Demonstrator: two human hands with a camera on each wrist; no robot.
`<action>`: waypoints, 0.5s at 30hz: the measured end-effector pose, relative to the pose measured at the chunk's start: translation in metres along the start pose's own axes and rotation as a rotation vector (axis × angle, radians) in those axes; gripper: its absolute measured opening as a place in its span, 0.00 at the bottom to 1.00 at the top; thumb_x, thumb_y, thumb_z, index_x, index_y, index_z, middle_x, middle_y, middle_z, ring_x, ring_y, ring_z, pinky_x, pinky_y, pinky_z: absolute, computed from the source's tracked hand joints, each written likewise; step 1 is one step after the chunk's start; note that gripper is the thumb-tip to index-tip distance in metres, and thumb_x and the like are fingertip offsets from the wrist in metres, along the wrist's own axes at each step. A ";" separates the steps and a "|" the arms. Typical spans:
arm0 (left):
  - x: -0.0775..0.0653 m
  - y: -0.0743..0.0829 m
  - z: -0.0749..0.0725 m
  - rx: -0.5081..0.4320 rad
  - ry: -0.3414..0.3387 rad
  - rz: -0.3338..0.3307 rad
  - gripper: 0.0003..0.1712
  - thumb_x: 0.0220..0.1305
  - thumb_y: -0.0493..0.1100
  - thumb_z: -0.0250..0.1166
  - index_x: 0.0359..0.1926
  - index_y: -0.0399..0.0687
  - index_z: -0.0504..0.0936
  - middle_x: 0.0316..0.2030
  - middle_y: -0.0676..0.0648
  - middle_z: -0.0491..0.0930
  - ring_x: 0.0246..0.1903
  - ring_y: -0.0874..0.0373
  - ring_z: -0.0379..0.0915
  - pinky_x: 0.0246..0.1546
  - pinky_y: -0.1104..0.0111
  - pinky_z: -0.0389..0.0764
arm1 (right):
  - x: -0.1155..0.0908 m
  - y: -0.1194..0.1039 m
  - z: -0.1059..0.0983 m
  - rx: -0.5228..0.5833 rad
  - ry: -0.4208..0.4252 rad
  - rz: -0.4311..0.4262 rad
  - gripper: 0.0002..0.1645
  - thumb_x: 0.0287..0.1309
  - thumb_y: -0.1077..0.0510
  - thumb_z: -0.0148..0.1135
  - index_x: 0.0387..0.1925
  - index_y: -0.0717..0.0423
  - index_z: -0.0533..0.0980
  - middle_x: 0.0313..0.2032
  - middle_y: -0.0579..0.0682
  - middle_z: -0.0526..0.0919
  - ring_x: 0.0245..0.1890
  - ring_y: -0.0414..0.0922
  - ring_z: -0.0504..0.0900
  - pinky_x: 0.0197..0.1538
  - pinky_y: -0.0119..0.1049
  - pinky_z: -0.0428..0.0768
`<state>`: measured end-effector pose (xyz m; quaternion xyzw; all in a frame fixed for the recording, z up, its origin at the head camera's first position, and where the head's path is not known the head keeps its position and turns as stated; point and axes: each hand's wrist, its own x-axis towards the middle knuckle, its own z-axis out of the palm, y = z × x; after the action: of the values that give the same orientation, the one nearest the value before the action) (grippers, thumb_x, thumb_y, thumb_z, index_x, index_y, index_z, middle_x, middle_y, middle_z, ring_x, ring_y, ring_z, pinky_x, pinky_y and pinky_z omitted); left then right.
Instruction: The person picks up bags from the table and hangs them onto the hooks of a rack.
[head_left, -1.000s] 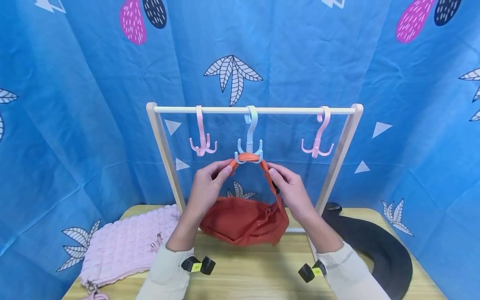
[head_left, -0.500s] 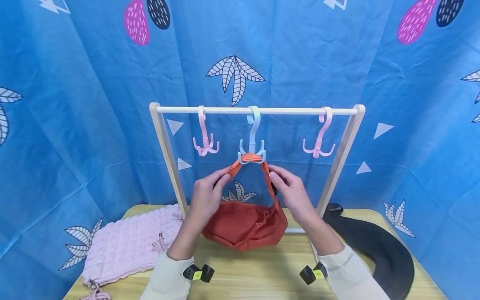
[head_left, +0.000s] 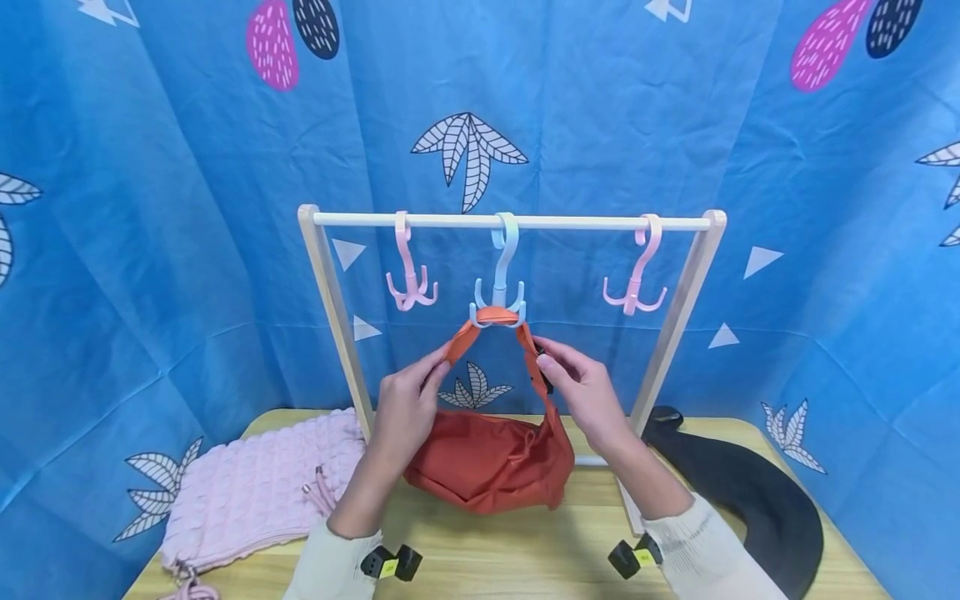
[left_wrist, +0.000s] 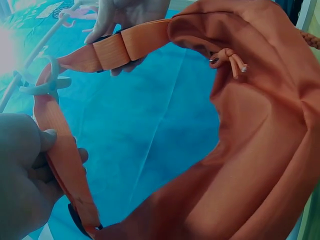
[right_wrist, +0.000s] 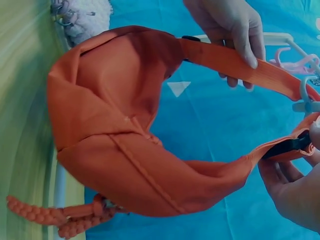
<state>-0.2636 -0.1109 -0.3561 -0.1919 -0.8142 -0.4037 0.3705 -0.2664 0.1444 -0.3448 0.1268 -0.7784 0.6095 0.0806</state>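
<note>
An orange-red shoulder bag [head_left: 491, 462] hangs by its strap [head_left: 497, 314] from the blue four-pronged hook [head_left: 501, 267] in the middle of the rack. My left hand [head_left: 408, 408] pinches the left side of the strap below the hook. On the strap's other side, near a black buckle, my right hand [head_left: 588, 392] holds it between thumb and fingers. In the left wrist view the strap [left_wrist: 65, 155] runs between the left thumb and fingers. The right wrist view shows the bag body [right_wrist: 115, 125] tilted, with a braided cord pull [right_wrist: 60, 217] dangling.
The rack's white rail [head_left: 570, 222] also carries a left pink hook [head_left: 411, 287] and a right pink hook [head_left: 634, 287]. A pink quilted bag [head_left: 255, 487] lies on the left of the wooden table [head_left: 510, 558]. On the right lies a black curved bag [head_left: 757, 492].
My left hand has slid down and outward along the strap, away from the hook. The right hand has lowered slightly. The bag body sits a little lower, its strap still on the blue hook.
</note>
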 end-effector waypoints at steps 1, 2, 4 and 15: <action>-0.001 -0.001 0.000 0.002 0.012 0.017 0.19 0.71 0.38 0.67 0.61 0.45 0.85 0.47 0.39 0.90 0.30 0.54 0.82 0.28 0.69 0.78 | -0.001 0.001 0.000 -0.002 0.000 0.001 0.30 0.72 0.40 0.62 0.71 0.41 0.74 0.61 0.53 0.84 0.59 0.50 0.84 0.64 0.50 0.84; -0.002 -0.001 -0.001 0.006 0.024 0.031 0.19 0.71 0.38 0.67 0.61 0.45 0.85 0.47 0.39 0.90 0.31 0.54 0.83 0.29 0.68 0.78 | -0.001 0.001 -0.001 -0.004 0.000 0.002 0.30 0.72 0.41 0.62 0.70 0.42 0.74 0.61 0.53 0.84 0.58 0.51 0.85 0.64 0.50 0.83; -0.004 -0.002 -0.002 0.010 0.034 0.044 0.19 0.71 0.38 0.67 0.61 0.45 0.85 0.47 0.40 0.90 0.31 0.54 0.83 0.30 0.66 0.79 | -0.003 0.002 -0.002 -0.009 -0.003 0.008 0.31 0.71 0.41 0.62 0.71 0.43 0.74 0.61 0.54 0.84 0.58 0.50 0.85 0.65 0.51 0.83; -0.014 -0.006 -0.009 0.018 0.002 -0.009 0.20 0.73 0.39 0.65 0.63 0.46 0.83 0.47 0.39 0.90 0.32 0.54 0.83 0.31 0.66 0.80 | -0.010 0.008 -0.003 -0.041 -0.012 0.061 0.34 0.70 0.40 0.63 0.73 0.41 0.70 0.65 0.53 0.81 0.66 0.53 0.81 0.68 0.53 0.80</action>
<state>-0.2536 -0.1220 -0.3663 -0.1847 -0.8183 -0.3980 0.3712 -0.2592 0.1498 -0.3539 0.1051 -0.7946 0.5950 0.0599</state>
